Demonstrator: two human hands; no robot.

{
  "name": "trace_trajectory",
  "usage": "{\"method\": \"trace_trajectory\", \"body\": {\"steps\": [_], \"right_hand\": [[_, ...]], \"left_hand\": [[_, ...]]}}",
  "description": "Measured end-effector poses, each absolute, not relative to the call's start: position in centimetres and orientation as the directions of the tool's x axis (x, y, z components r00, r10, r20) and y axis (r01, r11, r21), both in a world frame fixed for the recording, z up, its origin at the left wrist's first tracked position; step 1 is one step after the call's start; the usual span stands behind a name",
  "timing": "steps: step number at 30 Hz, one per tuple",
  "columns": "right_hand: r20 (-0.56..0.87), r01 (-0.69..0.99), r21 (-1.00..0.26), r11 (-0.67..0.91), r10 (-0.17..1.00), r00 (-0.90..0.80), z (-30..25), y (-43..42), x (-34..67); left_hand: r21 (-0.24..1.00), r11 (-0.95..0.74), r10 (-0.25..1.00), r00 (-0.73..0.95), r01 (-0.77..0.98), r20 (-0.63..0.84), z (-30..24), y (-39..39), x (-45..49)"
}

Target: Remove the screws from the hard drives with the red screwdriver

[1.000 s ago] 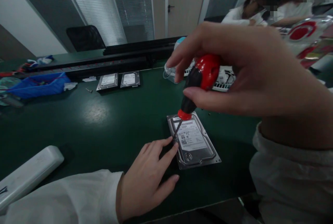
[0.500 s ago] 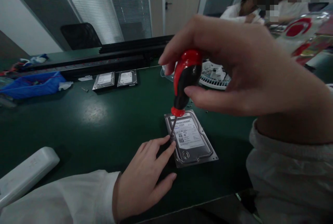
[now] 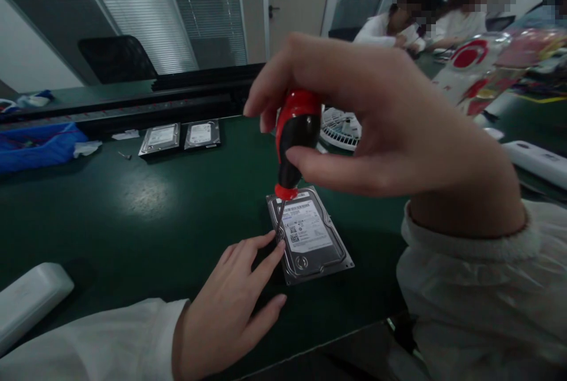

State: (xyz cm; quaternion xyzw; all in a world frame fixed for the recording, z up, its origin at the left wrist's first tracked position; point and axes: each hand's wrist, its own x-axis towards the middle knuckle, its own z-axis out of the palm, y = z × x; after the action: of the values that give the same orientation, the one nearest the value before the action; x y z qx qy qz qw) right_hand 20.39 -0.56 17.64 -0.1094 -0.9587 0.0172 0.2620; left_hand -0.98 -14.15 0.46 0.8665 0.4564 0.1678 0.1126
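A hard drive (image 3: 310, 227) with a white label lies flat on the green table, label side up. My right hand (image 3: 354, 115) is closed around the red and black handle of a screwdriver (image 3: 299, 133), held nearly upright from above. The screwdriver's thin shaft points down to the drive's left edge. My left hand (image 3: 230, 298) is open, its fingers stretched out. Two of its fingertips rest at that edge, on either side of the shaft's tip, which they partly hide. Its thumb is apart from the drive, above the table.
Two more hard drives (image 3: 160, 137) (image 3: 202, 134) lie farther back, beside a blue bag-like container (image 3: 42, 147). A white round grille (image 3: 340, 128) and a clear plastic bottle (image 3: 476, 68) are behind my right hand. White long objects (image 3: 33, 298) (image 3: 538, 162) flank both sides. People sit at the back right.
The view has swung a little to the right, so everything appears farther left. The screwdriver stays at the drive's left edge, and both hands keep nearly the same pose.
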Motion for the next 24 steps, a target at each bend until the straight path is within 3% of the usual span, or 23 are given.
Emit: {"method": "trace_trajectory", "body": {"steps": [5, 11, 16, 22, 24], "right_hand": [[0.591, 0.301, -0.065, 0.951, 0.28, -0.756, 17.2, -0.6, 20.4], [0.52, 0.168, -0.11, 0.98, 0.201, -0.83, 17.4, -0.9, 20.2], [0.562, 0.296, -0.051, 0.954, 0.272, -0.781, 17.3, -0.7, 20.0], [0.624, 0.33, -0.154, 0.931, 0.351, -0.699, 16.6, -1.3, 18.9], [0.65, 0.306, -0.154, 0.94, 0.329, -0.685, 16.3, -1.7, 18.3]], "left_hand": [[0.335, -0.556, 0.83, 0.523, 0.76, 0.191, 0.5, -14.0, -0.9], [0.33, -0.569, 0.822, 0.527, 0.754, 0.214, 0.5, -14.0, -0.8], [0.332, -0.568, 0.823, 0.524, 0.753, 0.221, 0.5, -14.0, -0.9], [0.319, -0.573, 0.819, 0.527, 0.755, 0.226, 0.4, -14.1, -1.0], [0.313, -0.578, 0.816, 0.532, 0.753, 0.227, 0.3, -14.1, -1.1]]}}
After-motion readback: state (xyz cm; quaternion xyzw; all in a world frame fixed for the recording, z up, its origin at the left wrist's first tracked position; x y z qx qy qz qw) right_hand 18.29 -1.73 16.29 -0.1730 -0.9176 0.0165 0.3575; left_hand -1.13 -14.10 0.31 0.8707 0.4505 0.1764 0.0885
